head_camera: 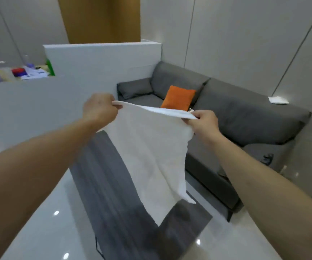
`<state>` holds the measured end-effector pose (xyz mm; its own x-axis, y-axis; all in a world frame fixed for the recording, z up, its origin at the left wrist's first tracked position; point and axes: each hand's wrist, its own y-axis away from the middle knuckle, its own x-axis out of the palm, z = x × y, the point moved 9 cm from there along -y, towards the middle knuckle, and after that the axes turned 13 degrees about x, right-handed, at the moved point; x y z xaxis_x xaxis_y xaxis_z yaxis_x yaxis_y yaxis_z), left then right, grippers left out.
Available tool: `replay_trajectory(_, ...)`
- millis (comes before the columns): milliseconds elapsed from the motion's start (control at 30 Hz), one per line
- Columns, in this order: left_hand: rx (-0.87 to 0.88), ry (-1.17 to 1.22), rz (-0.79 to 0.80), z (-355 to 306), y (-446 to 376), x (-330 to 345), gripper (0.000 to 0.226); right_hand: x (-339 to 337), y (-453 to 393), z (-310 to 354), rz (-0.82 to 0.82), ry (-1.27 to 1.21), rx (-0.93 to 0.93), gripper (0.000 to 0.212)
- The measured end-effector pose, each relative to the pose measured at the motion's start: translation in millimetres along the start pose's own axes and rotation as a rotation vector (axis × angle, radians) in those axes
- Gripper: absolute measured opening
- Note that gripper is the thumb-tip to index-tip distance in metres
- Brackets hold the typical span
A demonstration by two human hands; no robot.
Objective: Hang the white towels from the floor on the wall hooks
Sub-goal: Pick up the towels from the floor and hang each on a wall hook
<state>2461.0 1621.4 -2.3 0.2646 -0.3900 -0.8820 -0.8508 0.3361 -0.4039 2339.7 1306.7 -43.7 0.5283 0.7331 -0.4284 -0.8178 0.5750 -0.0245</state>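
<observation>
between left hand [99, 107] and right hand [203, 122], apparently taut white towel [147, 152]

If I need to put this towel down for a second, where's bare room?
Both hands, left hand and right hand, hold the white towel spread. Free: the sofa seat between the orange cushion and the grey pillow, and the glossy floor left of the dark table. The ledge at far left is crowded.

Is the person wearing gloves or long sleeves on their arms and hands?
No. Both hands, the left hand and the right hand, are bare, with no gloves. The forearms are bare too; no sleeves, watch or bracelets show. No rings are plainly visible.
</observation>
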Motion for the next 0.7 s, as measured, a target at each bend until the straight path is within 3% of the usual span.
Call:
replay_trajectory(167, -0.121, -0.136, -0.322, 1, -7, -92, 0.032, -17, -54, 93, -0.018, 0.000, -0.307, 0.005)
replay_trajectory(367, -0.205, -0.230, -0.466, -51, 41, -99, 0.020, -18, -89, 79, 0.118, 0.040, -0.460, 0.013)
replay_trajectory(533, -0.329, -0.231, -0.398, -86, 104, -53, 0.030, 0, -87, 16, 0.316, 0.185, -0.469, 0.011)
replay_trajectory(700, -0.502, -0.303, -0.187, -93, 172, 16, 0.037, 28, -76, -67, 0.469, 0.345, -0.413, 0.017)
